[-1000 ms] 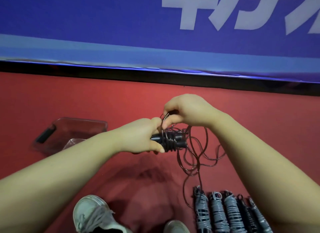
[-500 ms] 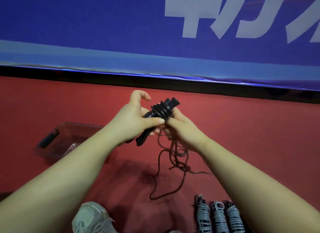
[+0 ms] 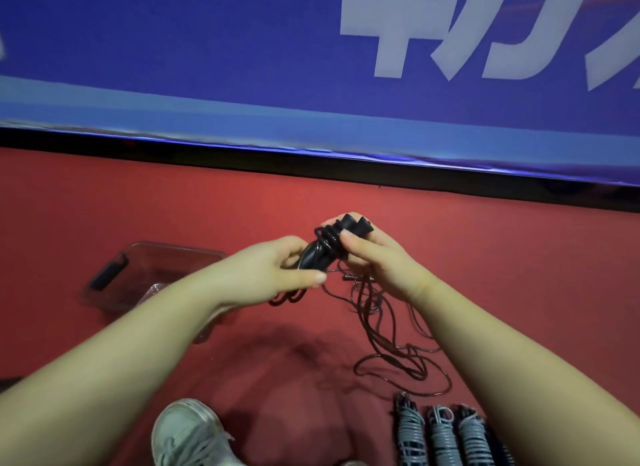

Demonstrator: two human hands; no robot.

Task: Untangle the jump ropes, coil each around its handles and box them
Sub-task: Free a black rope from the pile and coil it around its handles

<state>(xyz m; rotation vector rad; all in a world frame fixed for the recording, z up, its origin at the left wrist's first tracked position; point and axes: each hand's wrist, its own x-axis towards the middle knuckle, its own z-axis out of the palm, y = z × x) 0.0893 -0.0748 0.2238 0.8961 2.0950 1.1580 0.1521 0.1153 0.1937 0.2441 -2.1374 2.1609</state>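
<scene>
Black handles, paired & partly wrapped w/ rope, are held mid-frame above the red floor. Lower end is gripped by left hand; upper end is pinched by right hand, thumb on the wraps. Loose rope is trailed to floor at 5 o'clock. Clear box lies at 9 o'clock; coiled ropes at 5, shoe at 7.

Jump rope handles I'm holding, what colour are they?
The handles are black, seen best in the head view.

Both hands grip black handles above red floor: left hand, right hand; loose rope trails down to floor.
</scene>
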